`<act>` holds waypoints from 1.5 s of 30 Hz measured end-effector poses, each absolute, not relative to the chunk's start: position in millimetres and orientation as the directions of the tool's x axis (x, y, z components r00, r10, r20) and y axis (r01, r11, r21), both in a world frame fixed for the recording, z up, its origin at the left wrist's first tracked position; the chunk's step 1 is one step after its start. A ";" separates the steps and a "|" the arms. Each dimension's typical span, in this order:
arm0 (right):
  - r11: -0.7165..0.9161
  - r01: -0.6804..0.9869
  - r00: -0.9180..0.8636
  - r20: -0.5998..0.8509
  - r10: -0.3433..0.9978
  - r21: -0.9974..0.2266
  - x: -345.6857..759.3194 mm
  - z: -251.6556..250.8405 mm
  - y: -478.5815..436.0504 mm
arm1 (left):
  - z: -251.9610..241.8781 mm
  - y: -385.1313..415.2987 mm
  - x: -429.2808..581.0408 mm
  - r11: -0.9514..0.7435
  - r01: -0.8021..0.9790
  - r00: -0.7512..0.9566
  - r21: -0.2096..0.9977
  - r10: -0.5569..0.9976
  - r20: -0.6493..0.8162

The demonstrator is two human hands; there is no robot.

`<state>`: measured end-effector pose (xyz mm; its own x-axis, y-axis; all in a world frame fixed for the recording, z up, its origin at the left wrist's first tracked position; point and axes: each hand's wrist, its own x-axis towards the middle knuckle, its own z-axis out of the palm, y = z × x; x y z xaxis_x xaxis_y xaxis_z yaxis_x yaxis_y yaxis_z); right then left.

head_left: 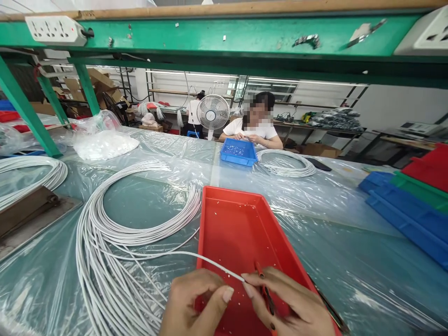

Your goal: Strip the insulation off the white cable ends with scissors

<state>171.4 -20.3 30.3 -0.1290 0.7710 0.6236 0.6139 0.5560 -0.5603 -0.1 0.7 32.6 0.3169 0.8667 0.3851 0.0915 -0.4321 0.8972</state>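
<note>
My right hand (287,303) pinches the tip of a white cable (210,262) between thumb and forefinger. A slim tool with orange and black parts (268,298) lies in the same hand; its working end cannot be made out. My left hand (196,303) is curled just left of the cable tip, thumb against bent forefinger; anything between them is hidden. Both hands are over the near end of a red tray (238,224), which holds scattered small white bits. The cable runs left to a large coiled bundle of white cables (94,224) on the plastic-covered table.
A metal plate (38,217) and another cable coil (56,175) are at left. Stacked bins (413,210) stand at right. A co-worker (259,126) sits opposite, behind a blue tray (238,158) and a cable coil (287,170). A green beam (224,39) crosses overhead.
</note>
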 end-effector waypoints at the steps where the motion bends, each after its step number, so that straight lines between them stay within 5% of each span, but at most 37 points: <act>1: 0.573 0.615 -0.156 0.629 0.762 -0.542 176.3 31.5 -17.0 | 39.2 3.4 -4.0 -0.602 0.162 0.335 0.782 0.779 0.530; 3: 0.618 0.603 -0.220 0.640 0.736 -0.504 185.3 33.9 -9.9 | 53.4 12.8 -7.4 -0.791 0.318 0.445 0.522 0.611 0.655; 5: 0.644 0.598 -0.269 0.638 0.721 -0.477 192.2 36.3 -3.3 | 65.8 25.7 -4.2 -0.756 0.426 0.595 0.496 0.648 0.476; 9: 0.580 0.557 -0.194 0.585 0.787 -0.595 193.8 36.8 3.1 | 72.7 47.2 12.3 -0.669 0.378 0.713 0.640 0.652 0.259; 14: 0.262 0.245 0.291 0.328 0.899 -0.934 177.1 24.4 1.7 | 49.8 50.6 23.8 -0.478 0.302 0.522 0.824 0.807 0.277; 21: 0.085 -0.151 0.290 0.038 0.956 -0.985 166.3 13.8 2.4 | 29.0 44.7 29.4 -0.396 0.276 0.377 0.876 0.883 0.281; 32: 0.058 -0.213 0.320 -0.014 0.947 -0.975 165.3 20.1 2.0 | 24.4 44.5 34.9 -0.533 0.282 0.381 0.798 0.826 0.417; 45: 0.120 -0.035 0.393 0.096 0.914 -0.992 165.7 20.6 3.7 | 16.7 46.1 33.4 -0.733 0.274 0.439 0.622 0.671 0.597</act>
<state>165.7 3.7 20.6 0.3931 0.9144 0.0963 -0.0349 0.1195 -0.9922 33.4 46.1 16.7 0.4390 0.6711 0.5974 0.2738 -0.7332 0.6224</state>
